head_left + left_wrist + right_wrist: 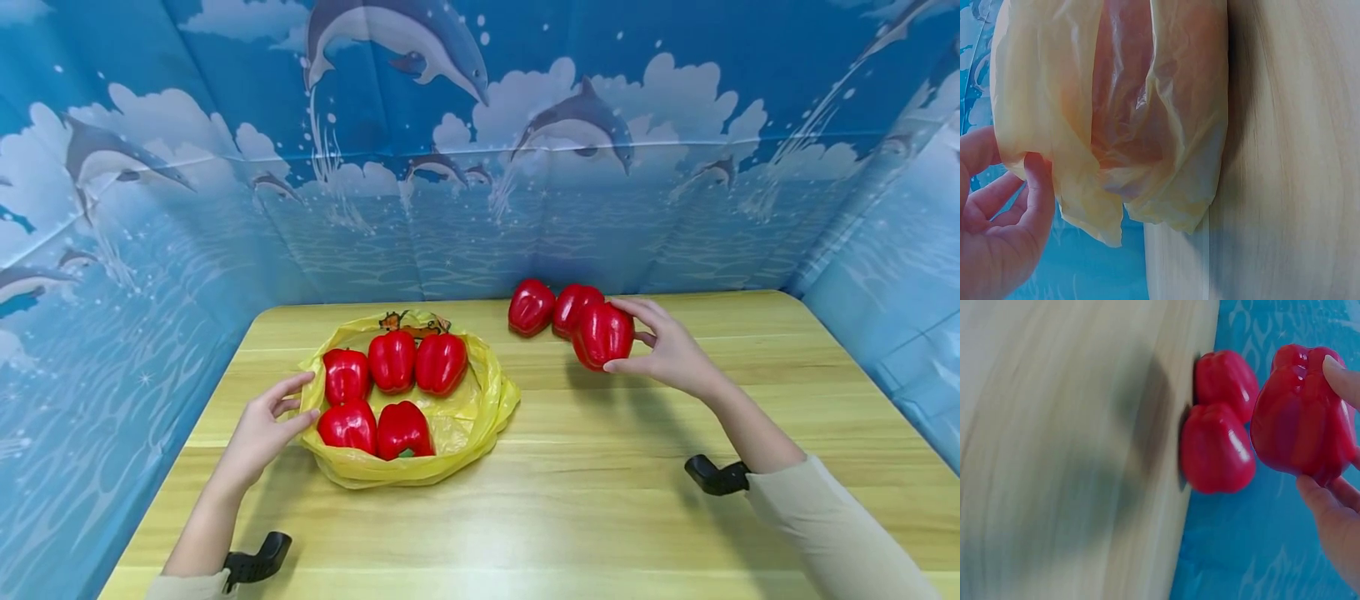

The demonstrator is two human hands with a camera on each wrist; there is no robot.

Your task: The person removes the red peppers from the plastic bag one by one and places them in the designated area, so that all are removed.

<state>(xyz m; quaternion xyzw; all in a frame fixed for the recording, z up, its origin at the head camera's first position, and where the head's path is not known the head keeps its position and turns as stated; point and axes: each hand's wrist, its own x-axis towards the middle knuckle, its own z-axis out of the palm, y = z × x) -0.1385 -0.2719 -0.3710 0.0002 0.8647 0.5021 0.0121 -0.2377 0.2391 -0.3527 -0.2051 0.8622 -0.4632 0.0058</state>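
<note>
Head: pepper (pixel 602 336) above wooden table (pixel 600 508), dolphin backdrop (pixel 450 242).

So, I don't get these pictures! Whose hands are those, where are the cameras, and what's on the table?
There's no robot here, just a person with bare hands. The big picture comes from a camera on the person's head, looking forward and down. The other two come from cameras on the wrists, one for each hand.

On the table is a yellow bag with five red peppers inside. Two more peppers sit near the far edge. The left hand pinches the side of the bag. The right hand holds another pepper up above the table.
</note>
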